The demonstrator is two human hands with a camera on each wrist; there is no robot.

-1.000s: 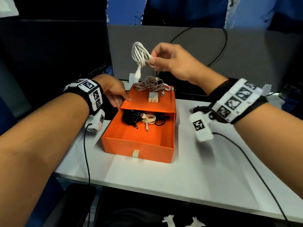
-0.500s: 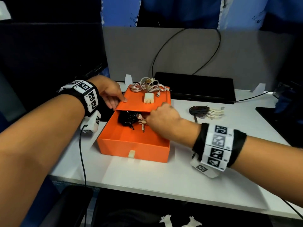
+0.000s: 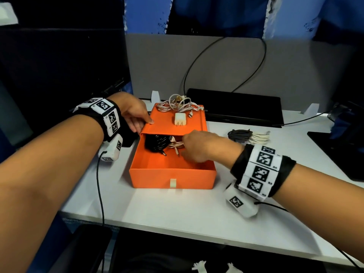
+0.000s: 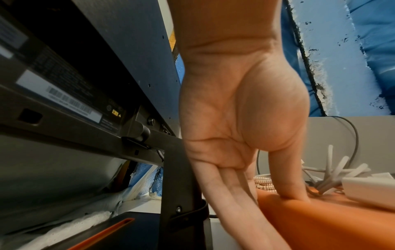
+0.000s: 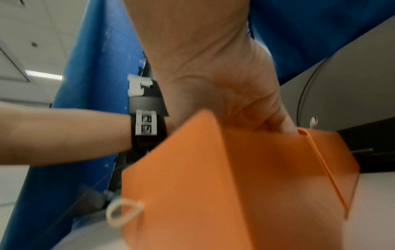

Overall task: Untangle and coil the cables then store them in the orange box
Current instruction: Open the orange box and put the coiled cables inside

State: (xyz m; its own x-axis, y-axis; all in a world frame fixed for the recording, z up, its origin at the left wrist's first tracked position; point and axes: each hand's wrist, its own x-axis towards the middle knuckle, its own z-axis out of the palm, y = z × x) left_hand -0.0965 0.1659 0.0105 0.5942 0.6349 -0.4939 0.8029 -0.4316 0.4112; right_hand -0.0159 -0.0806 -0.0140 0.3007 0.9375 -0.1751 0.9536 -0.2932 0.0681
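Note:
The orange box (image 3: 189, 179) stands mid-table with its drawer pulled toward me. A black coiled cable (image 3: 157, 145) and a beige cable (image 3: 175, 145) lie at the drawer's back. My right hand (image 3: 199, 146) reaches into the drawer's right rear beside them. Its fingers are hidden behind the box wall (image 5: 235, 169) in the right wrist view. No white coil shows. My left hand (image 3: 136, 115) steadies the box sleeve (image 3: 163, 126) at its left front corner. Its thumb lies on top and straight fingers (image 4: 233, 203) lie along the side. A cable tangle (image 3: 177, 105) and a white charger (image 3: 180, 119) sit on the sleeve.
To the right of the box on the white table (image 3: 177, 213) lie a black coil (image 3: 239, 134) and a white cable bundle (image 3: 259, 137). A black flat device (image 3: 242, 109) runs along the grey partition behind. A monitor (image 4: 64, 101) stands close on the left.
My right hand came down from above the box, where it held a white coiled cable, into the drawer's right rear. The coil is out of sight now. My left hand stayed on the sleeve.

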